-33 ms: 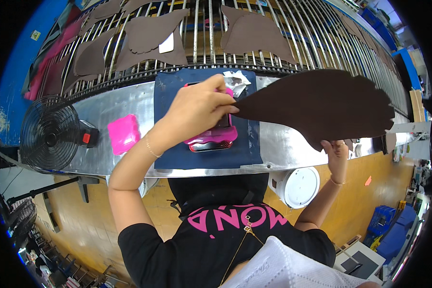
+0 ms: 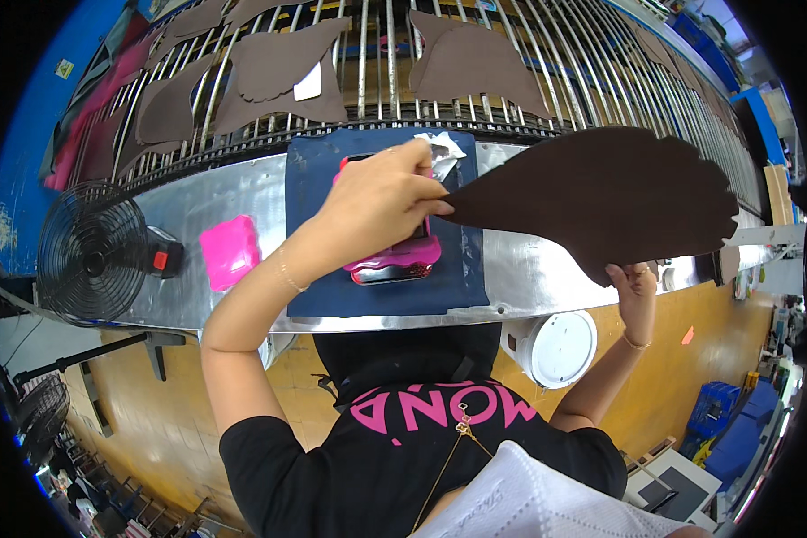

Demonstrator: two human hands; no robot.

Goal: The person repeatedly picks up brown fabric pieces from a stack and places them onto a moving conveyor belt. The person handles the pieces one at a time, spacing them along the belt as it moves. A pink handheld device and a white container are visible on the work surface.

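A large dark brown flat cut piece (image 2: 610, 197), like leather or soft sheet material, is held up above the metal bench. It has a narrow tip at the left and a scalloped edge at the right. My left hand (image 2: 381, 199) pinches the narrow tip between thumb and fingers. My right hand (image 2: 635, 291) grips the lower edge near the wide end; its fingers are partly behind the piece. Beneath my left hand, a pink-framed phone-like object (image 2: 430, 249) and a shiny case lie on a dark blue mat (image 2: 323, 269), partly covered by that hand.
Beyond the metal bench (image 2: 179, 296) runs a rack of metal bars (image 2: 365, 63) carrying several brown cut pieces (image 2: 480, 67). A black fan (image 2: 94, 255) and a pink packet (image 2: 230, 253) are at left. Crumpled white wrapping (image 2: 444, 154) lies on the mat. A white lidded bucket (image 2: 560, 350) stands below the bench.
My left hand and the narrow tip have shifted slightly right and down. The brown pieces on the bars sit very slightly farther left.
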